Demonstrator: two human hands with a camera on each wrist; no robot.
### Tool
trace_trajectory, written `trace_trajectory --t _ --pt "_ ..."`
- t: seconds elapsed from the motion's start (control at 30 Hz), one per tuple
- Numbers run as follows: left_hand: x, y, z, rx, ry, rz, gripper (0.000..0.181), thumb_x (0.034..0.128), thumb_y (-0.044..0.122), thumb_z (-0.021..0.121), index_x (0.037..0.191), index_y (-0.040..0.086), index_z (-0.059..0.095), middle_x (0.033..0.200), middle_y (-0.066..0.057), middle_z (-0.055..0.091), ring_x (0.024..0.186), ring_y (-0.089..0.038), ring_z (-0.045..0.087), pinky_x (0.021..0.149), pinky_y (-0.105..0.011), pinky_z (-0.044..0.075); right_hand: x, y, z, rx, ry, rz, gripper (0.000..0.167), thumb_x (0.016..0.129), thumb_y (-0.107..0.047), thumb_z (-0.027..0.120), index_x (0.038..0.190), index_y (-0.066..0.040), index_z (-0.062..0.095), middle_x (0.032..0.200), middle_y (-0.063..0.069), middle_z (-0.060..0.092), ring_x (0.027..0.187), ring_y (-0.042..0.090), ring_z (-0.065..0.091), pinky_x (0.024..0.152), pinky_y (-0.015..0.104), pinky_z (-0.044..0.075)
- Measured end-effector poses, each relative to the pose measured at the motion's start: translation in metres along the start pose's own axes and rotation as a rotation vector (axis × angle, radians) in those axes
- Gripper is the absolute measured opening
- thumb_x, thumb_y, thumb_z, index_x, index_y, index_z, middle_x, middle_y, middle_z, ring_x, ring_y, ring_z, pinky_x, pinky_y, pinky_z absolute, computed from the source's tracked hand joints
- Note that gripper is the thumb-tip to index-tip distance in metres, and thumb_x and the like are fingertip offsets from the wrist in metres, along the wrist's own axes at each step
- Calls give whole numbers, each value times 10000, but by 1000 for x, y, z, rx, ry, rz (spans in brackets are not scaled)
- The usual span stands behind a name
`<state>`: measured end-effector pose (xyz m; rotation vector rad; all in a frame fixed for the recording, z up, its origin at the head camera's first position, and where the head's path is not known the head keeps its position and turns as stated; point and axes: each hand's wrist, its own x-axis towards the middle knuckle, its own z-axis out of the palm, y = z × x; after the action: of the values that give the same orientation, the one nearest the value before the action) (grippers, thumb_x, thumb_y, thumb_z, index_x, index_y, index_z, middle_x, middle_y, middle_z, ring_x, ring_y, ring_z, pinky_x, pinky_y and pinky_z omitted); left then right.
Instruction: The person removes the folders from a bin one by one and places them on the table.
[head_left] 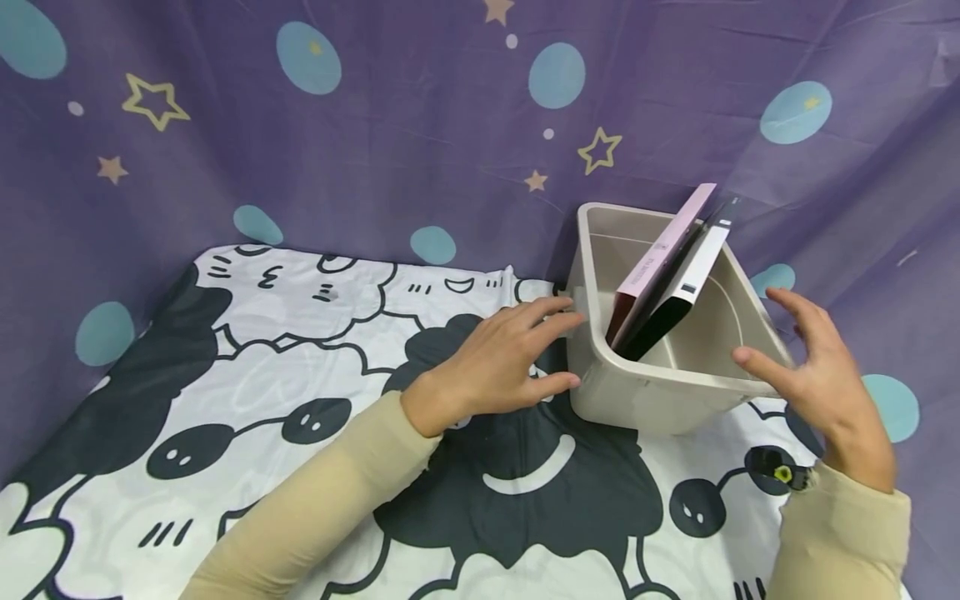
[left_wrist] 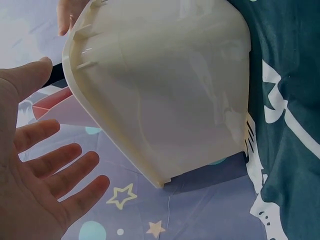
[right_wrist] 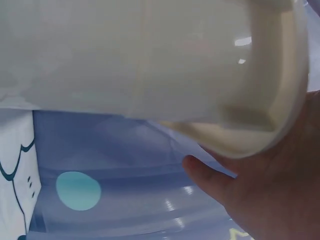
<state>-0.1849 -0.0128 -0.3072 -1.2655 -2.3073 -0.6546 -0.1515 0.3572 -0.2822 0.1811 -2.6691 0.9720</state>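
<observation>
Books in bin, cloth beneath, curtain behind

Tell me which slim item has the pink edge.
The leftmost item in the bin, seen from the head; the rightmost one has a white edge.

A purple curtain patterned with stars and blue ovals hangs behind a black-and-white cloth printed with cartoon faces.

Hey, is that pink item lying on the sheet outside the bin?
No, the pink item leans inside the bin, with its upper end sticking out.
</observation>
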Motion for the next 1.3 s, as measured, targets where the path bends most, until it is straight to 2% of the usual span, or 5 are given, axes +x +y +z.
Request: trace_trajectory --t 0.17,0.3,0.5,0.9,1.3 --pt "1 0 2 6 0 1 639 852 451 694 1367 125 506 1388 -113 462 1203 -241 514 960 -377 438 1 10 2 70 -61 15 835 832 -177 706 1513 -316 242 1521 46 217 1213 287 326 914 192 281" --pt "2 0 2 -2 -11 -5 638 852 450 694 1367 126 504 1382 -112 466 1193 -245 523 947 -379 447 -2 17 0 92 -97 16 855 835 -160 695 1517 -332 211 1527 5 210 1268 297 311 969 198 268" --pt "5 -1 2 -11 -13 -13 634 859 456 683 1375 141 494 1386 -103 464 1181 -243 532 940 -373 452 2 25 0 105 -138 -25 921 820 -100 704 1532 -284 150 1423 161 313 1060 117 427 764 84 329" --pt "10 0 8 -46 -7 -12 620 858 436 688 1366 132 503 1349 -80 490 1160 -200 533 891 -330 471 3 35 0 140 -218 -43 973 823 -61 679 1544 -248 54 1485 195 258 1109 54 400 809 64 312" --pt "20 0 10 -71 14 -19 638 859 439 683 1375 116 492 1349 -43 489 1178 -155 513 881 -298 476 -2 45 -1 104 -210 -57 927 806 -64 682 1540 -123 118 1260 23 395 960 51 459 753 104 353"
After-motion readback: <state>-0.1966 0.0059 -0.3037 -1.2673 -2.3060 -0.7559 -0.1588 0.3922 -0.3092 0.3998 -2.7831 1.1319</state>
